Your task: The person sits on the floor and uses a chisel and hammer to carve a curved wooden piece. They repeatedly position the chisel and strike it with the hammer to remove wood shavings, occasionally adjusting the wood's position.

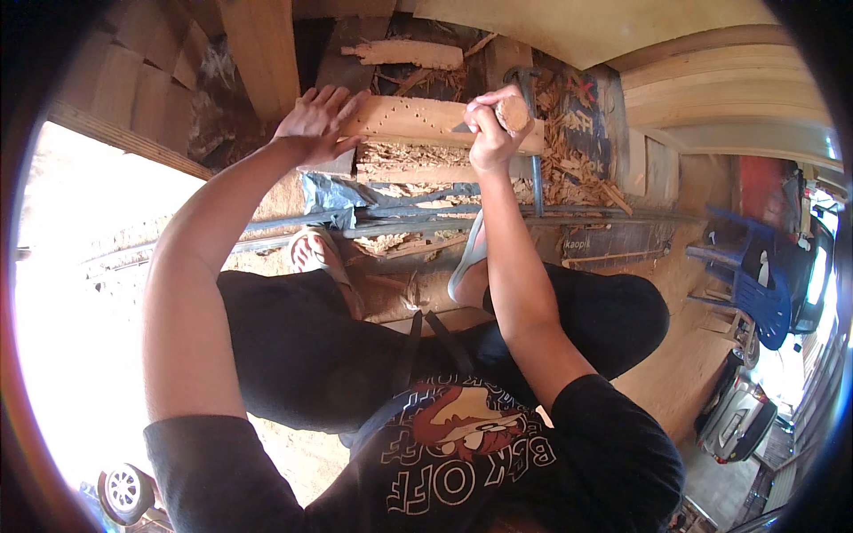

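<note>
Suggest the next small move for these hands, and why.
Probably a short, light stroke with the wooden-handled tool on the board: the right hand grips it with its blade over the wood, and the left hand lies at the board's left end, seemingly steadying it. Whether the blade touches is unclear.

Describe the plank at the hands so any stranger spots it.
From the black shirt, look up the picture to the left hand and right hand. The tan plank runs crosswise there; unlike the loose wood chips nearby, it is long, flat and dark-spotted.
</note>
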`<state>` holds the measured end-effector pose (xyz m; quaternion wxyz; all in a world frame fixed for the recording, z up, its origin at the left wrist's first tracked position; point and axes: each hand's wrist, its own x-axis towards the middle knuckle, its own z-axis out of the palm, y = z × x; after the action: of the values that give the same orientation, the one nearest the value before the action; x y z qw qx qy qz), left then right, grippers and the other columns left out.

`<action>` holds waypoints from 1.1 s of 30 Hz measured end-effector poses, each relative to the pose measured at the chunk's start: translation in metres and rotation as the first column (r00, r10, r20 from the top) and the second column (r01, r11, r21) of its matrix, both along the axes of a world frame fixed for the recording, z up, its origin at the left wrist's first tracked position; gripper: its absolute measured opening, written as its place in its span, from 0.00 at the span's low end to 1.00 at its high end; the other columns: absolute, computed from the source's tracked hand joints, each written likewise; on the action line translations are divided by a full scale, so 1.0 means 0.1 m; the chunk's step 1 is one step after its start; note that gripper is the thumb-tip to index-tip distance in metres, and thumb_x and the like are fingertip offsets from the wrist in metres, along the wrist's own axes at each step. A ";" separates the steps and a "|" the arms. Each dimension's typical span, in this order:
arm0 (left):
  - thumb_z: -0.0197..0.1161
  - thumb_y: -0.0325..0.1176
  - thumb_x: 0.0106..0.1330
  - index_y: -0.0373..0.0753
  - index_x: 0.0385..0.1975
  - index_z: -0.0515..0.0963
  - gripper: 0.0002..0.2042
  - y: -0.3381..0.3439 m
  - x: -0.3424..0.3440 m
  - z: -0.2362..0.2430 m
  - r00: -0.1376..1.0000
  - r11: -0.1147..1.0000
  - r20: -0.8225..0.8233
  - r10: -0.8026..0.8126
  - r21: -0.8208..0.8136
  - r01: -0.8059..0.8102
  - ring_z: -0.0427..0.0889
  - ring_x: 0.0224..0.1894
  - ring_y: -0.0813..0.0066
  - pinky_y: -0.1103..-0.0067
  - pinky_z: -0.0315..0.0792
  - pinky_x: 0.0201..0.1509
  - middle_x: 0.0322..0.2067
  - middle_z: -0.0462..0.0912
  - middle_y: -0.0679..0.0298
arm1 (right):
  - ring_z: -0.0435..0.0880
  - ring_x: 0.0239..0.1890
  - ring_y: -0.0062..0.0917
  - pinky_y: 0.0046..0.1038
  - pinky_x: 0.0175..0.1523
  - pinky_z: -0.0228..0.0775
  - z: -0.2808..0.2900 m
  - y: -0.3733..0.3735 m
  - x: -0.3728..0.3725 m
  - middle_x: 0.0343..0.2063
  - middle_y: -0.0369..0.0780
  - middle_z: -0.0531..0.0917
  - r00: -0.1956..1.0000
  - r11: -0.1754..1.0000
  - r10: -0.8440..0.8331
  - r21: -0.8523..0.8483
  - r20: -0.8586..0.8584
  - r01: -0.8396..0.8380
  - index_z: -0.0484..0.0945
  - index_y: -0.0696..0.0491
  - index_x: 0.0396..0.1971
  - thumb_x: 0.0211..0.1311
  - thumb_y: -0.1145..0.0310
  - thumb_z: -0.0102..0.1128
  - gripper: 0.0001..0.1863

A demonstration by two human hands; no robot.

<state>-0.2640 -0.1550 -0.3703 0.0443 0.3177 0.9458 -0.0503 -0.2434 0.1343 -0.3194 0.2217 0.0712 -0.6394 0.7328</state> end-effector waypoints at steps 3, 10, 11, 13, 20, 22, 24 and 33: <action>0.48 0.64 0.77 0.47 0.81 0.52 0.39 -0.01 0.01 0.02 1.000 1.000 -0.006 0.001 0.020 -0.001 0.68 0.68 0.59 0.62 0.61 0.74 0.63 0.70 0.55 | 0.78 0.21 0.20 0.25 0.30 0.72 -0.03 0.03 0.04 0.23 0.38 0.81 0.998 0.991 0.022 -0.136 0.066 -0.013 0.75 0.57 0.31 0.59 0.81 0.63 0.06; 0.48 0.64 0.77 0.47 0.80 0.52 0.40 0.00 -0.01 0.01 1.000 1.000 -0.001 -0.006 0.022 0.006 0.68 0.69 0.58 0.61 0.62 0.73 0.64 0.70 0.55 | 0.87 0.35 0.27 0.31 0.47 0.80 -0.12 0.27 0.15 0.30 0.41 0.86 0.931 0.963 -0.268 0.031 0.248 0.269 0.75 0.55 0.39 0.68 0.76 0.68 0.08; 0.49 0.64 0.77 0.47 0.80 0.52 0.40 -0.01 -0.02 0.00 1.000 1.000 0.016 0.001 0.005 -0.001 0.68 0.69 0.58 0.60 0.63 0.73 0.65 0.70 0.55 | 0.86 0.35 0.27 0.31 0.47 0.80 -0.11 0.34 0.13 0.31 0.40 0.85 0.934 0.954 -0.266 -0.074 0.238 0.290 0.75 0.55 0.39 0.69 0.75 0.68 0.08; 0.49 0.64 0.77 0.48 0.81 0.51 0.40 0.02 0.01 -0.05 1.000 1.000 0.015 0.010 -0.001 -0.010 0.68 0.69 0.57 0.59 0.63 0.73 0.66 0.70 0.54 | 0.84 0.34 0.26 0.32 0.45 0.80 -0.05 0.52 0.12 0.31 0.40 0.83 0.956 0.931 -0.252 -0.230 0.153 0.282 0.75 0.55 0.39 0.69 0.74 0.69 0.09; 0.49 0.63 0.77 0.49 0.81 0.50 0.39 0.03 0.00 0.02 0.999 0.999 0.030 0.037 -0.023 -0.037 0.69 0.70 0.55 0.58 0.63 0.73 0.67 0.69 0.53 | 0.77 0.33 0.22 0.30 0.42 0.74 -0.15 0.79 0.08 0.32 0.37 0.80 0.912 0.872 -0.341 -0.285 0.228 0.397 0.75 0.56 0.39 0.68 0.71 0.71 0.11; 0.49 0.63 0.77 0.49 0.81 0.50 0.39 0.04 -0.01 0.05 0.998 0.999 0.059 0.036 -0.013 -0.035 0.69 0.69 0.55 0.59 0.63 0.73 0.67 0.68 0.53 | 0.77 0.33 0.21 0.29 0.43 0.72 -0.32 0.75 0.12 0.34 0.37 0.81 0.876 0.892 -0.452 0.088 0.170 0.443 0.77 0.58 0.38 0.68 0.69 0.72 0.11; 0.49 0.63 0.77 0.49 0.81 0.49 0.39 0.04 -0.01 0.06 0.999 1.000 0.048 0.025 -0.020 -0.024 0.69 0.69 0.56 0.59 0.64 0.73 0.67 0.69 0.53 | 0.78 0.35 0.20 0.27 0.45 0.71 -0.48 0.72 0.19 0.34 0.36 0.82 0.860 0.860 -0.483 0.271 0.162 0.432 0.81 0.61 0.36 0.70 0.65 0.71 0.13; 0.49 0.62 0.77 0.49 0.82 0.47 0.40 0.04 -0.01 0.03 0.999 0.999 0.033 0.021 -0.043 -0.020 0.69 0.68 0.55 0.60 0.65 0.72 0.67 0.69 0.53 | 0.82 0.30 0.26 0.30 0.40 0.76 -0.36 0.78 0.21 0.28 0.39 0.85 0.757 0.780 -0.588 0.450 0.285 0.436 0.85 0.63 0.36 0.77 0.51 0.62 0.25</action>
<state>-0.2649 -0.1511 -0.3677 0.0674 0.3078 0.9469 -0.0647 -0.2222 0.2119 -0.3550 0.2609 -0.2258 -0.7870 0.5114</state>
